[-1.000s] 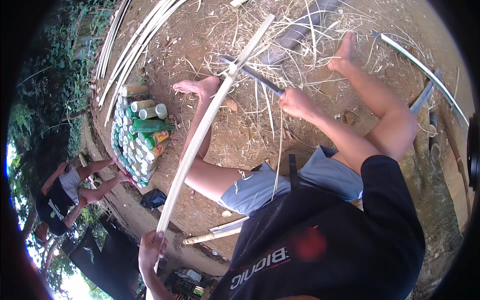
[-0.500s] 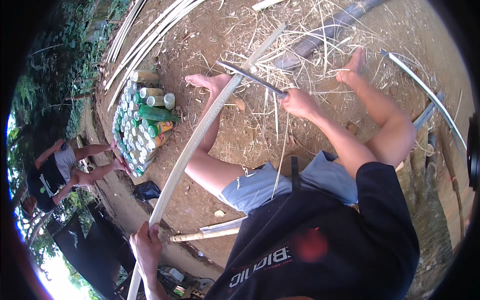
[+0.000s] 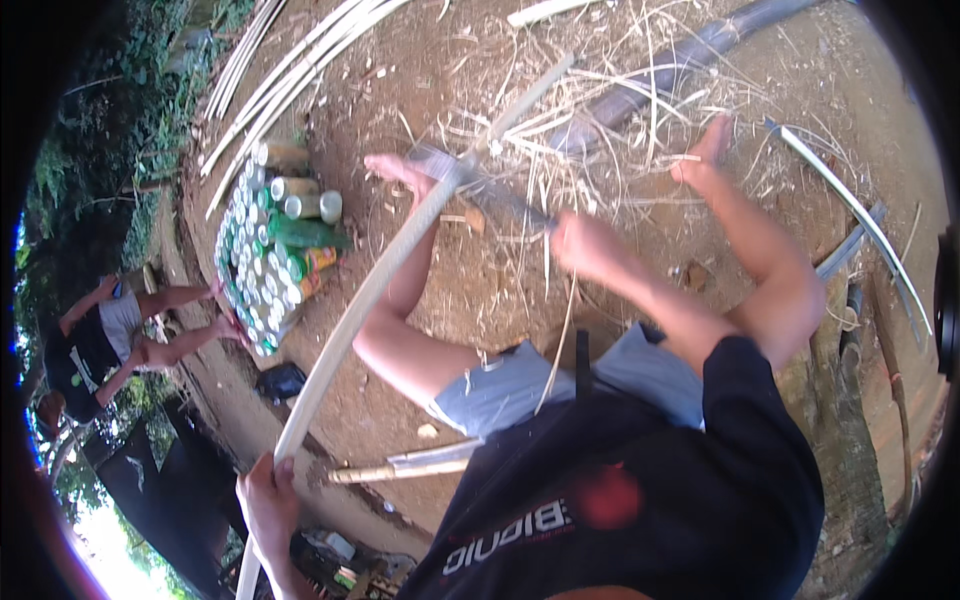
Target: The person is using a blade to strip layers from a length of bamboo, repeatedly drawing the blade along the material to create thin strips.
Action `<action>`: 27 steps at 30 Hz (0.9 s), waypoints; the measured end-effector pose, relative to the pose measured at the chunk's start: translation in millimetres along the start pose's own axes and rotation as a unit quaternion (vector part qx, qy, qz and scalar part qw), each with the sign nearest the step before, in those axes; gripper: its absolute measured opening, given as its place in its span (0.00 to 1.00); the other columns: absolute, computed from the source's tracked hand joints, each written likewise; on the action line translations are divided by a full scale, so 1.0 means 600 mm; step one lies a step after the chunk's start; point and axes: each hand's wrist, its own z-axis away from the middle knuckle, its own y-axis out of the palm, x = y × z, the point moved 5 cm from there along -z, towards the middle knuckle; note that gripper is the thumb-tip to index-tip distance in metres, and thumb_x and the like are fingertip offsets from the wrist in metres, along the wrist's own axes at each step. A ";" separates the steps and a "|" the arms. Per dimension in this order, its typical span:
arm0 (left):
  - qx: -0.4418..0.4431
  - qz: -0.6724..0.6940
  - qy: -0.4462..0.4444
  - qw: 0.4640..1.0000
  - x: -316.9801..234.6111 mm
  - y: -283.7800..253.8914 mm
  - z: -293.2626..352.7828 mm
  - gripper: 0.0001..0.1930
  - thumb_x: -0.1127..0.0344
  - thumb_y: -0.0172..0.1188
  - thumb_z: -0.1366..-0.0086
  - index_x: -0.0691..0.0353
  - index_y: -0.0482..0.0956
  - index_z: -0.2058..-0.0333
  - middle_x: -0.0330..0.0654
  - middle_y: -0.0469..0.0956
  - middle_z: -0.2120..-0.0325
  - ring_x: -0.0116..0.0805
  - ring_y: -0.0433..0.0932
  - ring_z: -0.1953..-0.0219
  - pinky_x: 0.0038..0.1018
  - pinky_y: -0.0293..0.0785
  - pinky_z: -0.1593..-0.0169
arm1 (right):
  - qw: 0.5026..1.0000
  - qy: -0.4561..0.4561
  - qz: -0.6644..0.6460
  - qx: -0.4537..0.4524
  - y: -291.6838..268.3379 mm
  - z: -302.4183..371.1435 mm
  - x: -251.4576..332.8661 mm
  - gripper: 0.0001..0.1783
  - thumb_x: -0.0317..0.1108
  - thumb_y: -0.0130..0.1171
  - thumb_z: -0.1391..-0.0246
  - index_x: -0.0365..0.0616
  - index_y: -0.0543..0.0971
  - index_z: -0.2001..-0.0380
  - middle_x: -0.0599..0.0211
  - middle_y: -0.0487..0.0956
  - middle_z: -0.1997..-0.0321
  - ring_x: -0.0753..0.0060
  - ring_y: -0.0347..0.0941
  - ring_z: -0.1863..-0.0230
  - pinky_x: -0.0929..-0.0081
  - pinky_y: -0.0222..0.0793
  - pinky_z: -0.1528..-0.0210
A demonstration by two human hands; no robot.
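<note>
A long pale bamboo strip (image 3: 365,295) slants from the lower left up to the top middle, bowed a little. My left hand (image 3: 268,508) is closed around its lower part. My right hand (image 3: 590,245) grips the dark handle of a knife, and the hand is slightly blurred. The knife's blade (image 3: 505,202), smeared by motion, lies across the upper part of the strip. Whether the edge bites into the bamboo cannot be made out. Beyond the blade, the strip's far end rests over curled shavings (image 3: 600,90).
My bare feet stand apart on the dirt. A dark pole (image 3: 640,85) lies among the shavings. Many bottles and cans (image 3: 275,255) are heaped at the left, with more bamboo strips (image 3: 300,75) above. Another person (image 3: 95,345) sits at the far left. A pale strip (image 3: 850,200) lies right.
My right hand and the knife have shifted a little left and down along the strip. My left hand, still gripping, sits slightly lower and farther left. The whole view has moved a little.
</note>
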 end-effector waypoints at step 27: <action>0.224 0.222 -0.256 0.914 0.188 -0.025 -0.049 0.16 0.63 0.56 0.33 0.66 0.76 0.79 0.38 0.71 0.90 0.24 0.68 0.90 0.22 0.61 0.86 | 0.980 0.177 0.025 -0.082 -0.212 -0.292 -0.238 0.12 0.33 0.56 0.47 0.35 0.79 0.64 0.49 0.81 0.69 0.55 0.81 0.66 0.62 0.78 0.63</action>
